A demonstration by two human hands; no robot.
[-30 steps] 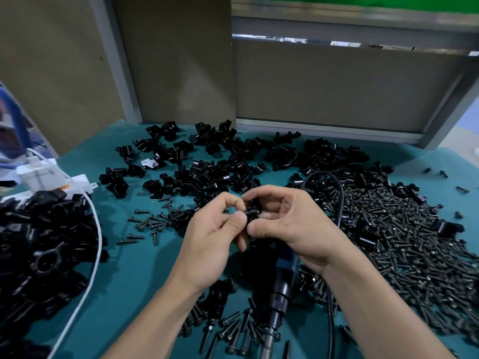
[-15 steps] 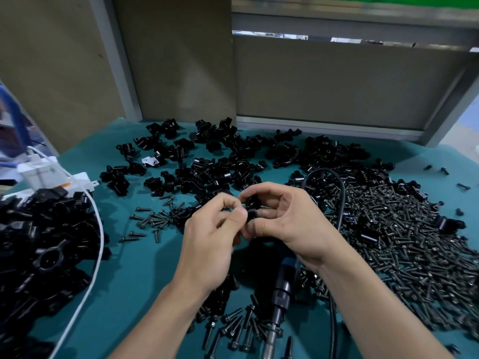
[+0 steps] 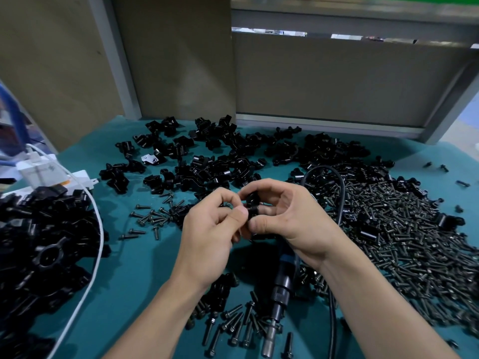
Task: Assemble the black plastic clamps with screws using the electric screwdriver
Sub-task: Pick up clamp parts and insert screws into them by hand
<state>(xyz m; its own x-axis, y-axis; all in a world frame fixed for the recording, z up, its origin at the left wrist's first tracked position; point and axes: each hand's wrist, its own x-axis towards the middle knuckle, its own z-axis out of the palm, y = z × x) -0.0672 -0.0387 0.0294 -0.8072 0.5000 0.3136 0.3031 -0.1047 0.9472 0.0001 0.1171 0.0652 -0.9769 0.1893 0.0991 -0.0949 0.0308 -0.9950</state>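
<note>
At frame center the right hand (image 3: 293,218) grips a black plastic clamp (image 3: 252,207) with curled fingers; the left hand (image 3: 210,229) pinches its side. The electric screwdriver (image 3: 282,285) lies below them on the desk (image 3: 134,268). The white charger (image 3: 39,172) mark is unreadable.

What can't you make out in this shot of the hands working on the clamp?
All in the head view:
- clamp: mostly covered by fingers of left hand and right hand; any screw in it is hidden.
- electric screwdriver: upper body under the right wrist.
- pile of black parts: cut off by the left edge.
</note>
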